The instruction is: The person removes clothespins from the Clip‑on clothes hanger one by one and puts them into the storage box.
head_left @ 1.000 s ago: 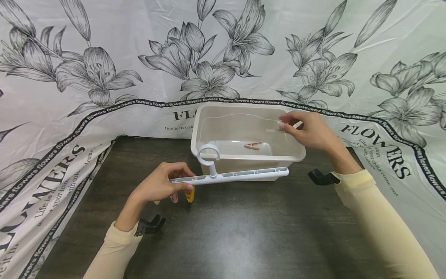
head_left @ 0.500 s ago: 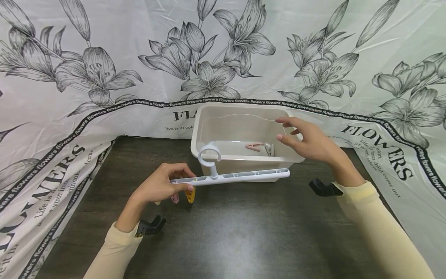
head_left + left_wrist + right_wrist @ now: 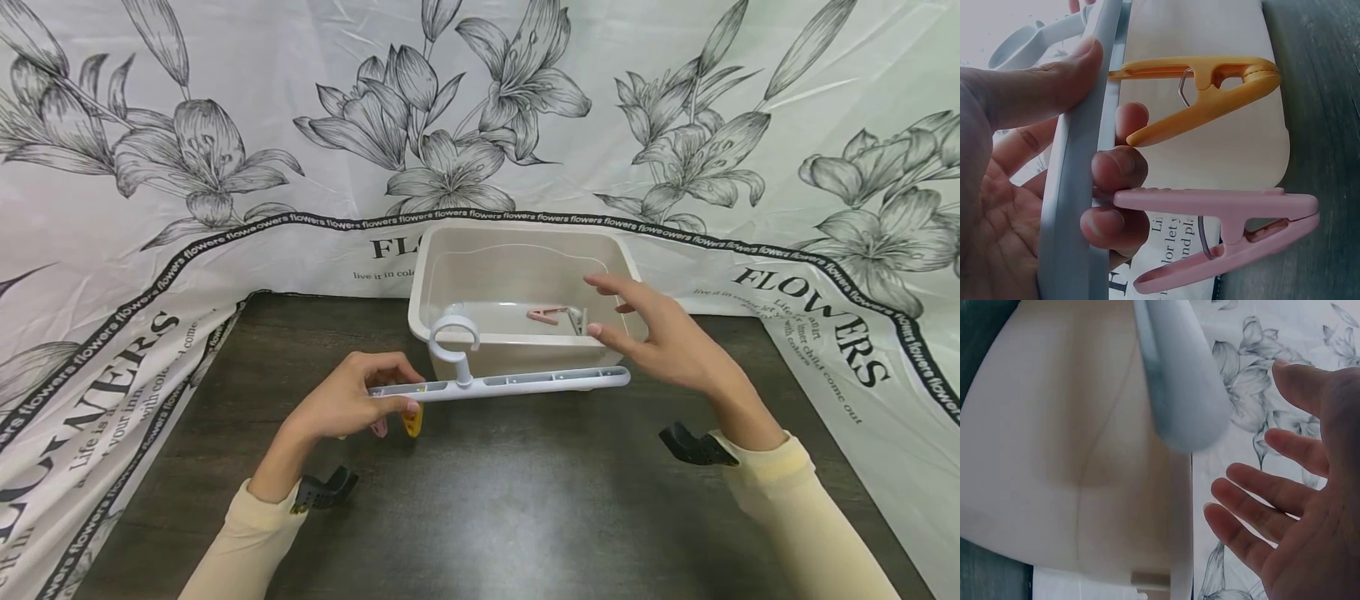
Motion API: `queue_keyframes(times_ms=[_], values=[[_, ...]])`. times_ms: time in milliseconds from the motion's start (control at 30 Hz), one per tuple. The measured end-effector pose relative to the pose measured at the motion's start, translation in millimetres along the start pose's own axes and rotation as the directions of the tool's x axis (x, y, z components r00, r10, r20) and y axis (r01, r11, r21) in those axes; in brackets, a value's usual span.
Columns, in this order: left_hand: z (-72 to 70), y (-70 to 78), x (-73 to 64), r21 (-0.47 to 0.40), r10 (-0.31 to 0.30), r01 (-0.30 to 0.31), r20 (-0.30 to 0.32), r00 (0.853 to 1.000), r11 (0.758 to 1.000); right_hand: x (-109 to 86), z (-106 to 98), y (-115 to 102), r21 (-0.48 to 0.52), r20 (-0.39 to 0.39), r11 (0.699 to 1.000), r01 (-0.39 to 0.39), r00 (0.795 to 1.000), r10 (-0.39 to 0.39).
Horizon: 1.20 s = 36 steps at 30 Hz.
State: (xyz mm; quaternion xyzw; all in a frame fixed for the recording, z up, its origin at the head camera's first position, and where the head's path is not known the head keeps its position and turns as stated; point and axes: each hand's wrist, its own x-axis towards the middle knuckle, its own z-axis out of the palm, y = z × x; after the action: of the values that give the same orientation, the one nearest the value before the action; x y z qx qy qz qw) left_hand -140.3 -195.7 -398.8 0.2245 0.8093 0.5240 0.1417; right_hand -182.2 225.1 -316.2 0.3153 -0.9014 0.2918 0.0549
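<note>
My left hand [image 3: 360, 395] grips one end of a pale blue-white hanger bar [image 3: 517, 382] with a round hook [image 3: 454, 337], thumb on the near side and fingers curled round the far side. From the bar's underside hang a yellow clothespin [image 3: 1210, 94] and a pink clothespin [image 3: 1229, 231], large in the left wrist view. My right hand [image 3: 663, 333] holds nothing, its fingers spread beside the bar's free end and overlapping the tub's right rim. Inside the beige tub [image 3: 517, 357] lie a pink clothespin [image 3: 546, 315] and a pale clothespin [image 3: 577, 320].
The tub stands at the back of the dark wooden table [image 3: 480, 500], against a white floral cloth [image 3: 337, 183] that hangs behind and drapes along both sides. A black wrist camera mount [image 3: 697, 444] juts from the right sleeve.
A pale clothespin now lies in the tub beside the pink one. My right hand has opened and come down from over the tub toward the bar's right end. The left hand holds almost still.
</note>
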Motion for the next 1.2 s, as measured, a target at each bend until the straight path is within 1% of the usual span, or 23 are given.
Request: queue_keyframes(times_ms=[100,300,433,567,633,833,933,1067,1200], values=[[1.6,2.0,0.0,0.017,0.001,-0.001,-0.004,1.000,1.000,-7.9,5.1,-5.2,-0.002,-0.018,1.000,0.003,1.000,-0.003],[6.3,8.7,-0.9,0.042,0.016,-0.016,-0.009,1.000,0.999,-20.6,14.5,-18.3,-0.023,-0.062,0.997,0.073,0.995,-0.074],[10.4,13.1,-1.3,0.046,0.034,-0.033,-0.016,0.999,0.998,-27.8,22.4,-28.4,-0.023,-0.083,0.992,0.126,0.988,-0.128],[15.0,14.7,-0.6,0.058,0.062,-0.060,-0.032,0.998,0.996,-31.8,31.7,-36.0,-0.033,-0.072,0.984,0.175,0.982,-0.177],[17.1,15.4,0.1,0.066,0.077,-0.074,-0.041,0.996,0.995,-33.3,36.3,-38.1,-0.038,-0.057,0.982,0.186,0.981,-0.188],[22.0,19.2,1.7,0.104,0.127,-0.120,-0.059,0.990,0.987,-37.8,47.2,-41.2,-0.026,0.009,0.988,0.154,0.988,-0.153],[24.3,21.7,1.9,0.122,0.149,-0.139,-0.070,0.986,0.983,-39.8,52.9,-41.6,-0.036,0.036,0.991,0.129,0.991,-0.128],[26.9,24.9,1.4,0.139,0.158,-0.146,-0.078,0.984,0.980,-42.6,61.4,-41.3,-0.087,0.063,0.992,0.095,0.994,-0.090],[28.4,26.7,0.5,0.174,0.182,-0.164,-0.092,0.979,0.971,-44.3,69.5,-38.3,-0.119,0.089,0.988,0.098,0.992,-0.088]])
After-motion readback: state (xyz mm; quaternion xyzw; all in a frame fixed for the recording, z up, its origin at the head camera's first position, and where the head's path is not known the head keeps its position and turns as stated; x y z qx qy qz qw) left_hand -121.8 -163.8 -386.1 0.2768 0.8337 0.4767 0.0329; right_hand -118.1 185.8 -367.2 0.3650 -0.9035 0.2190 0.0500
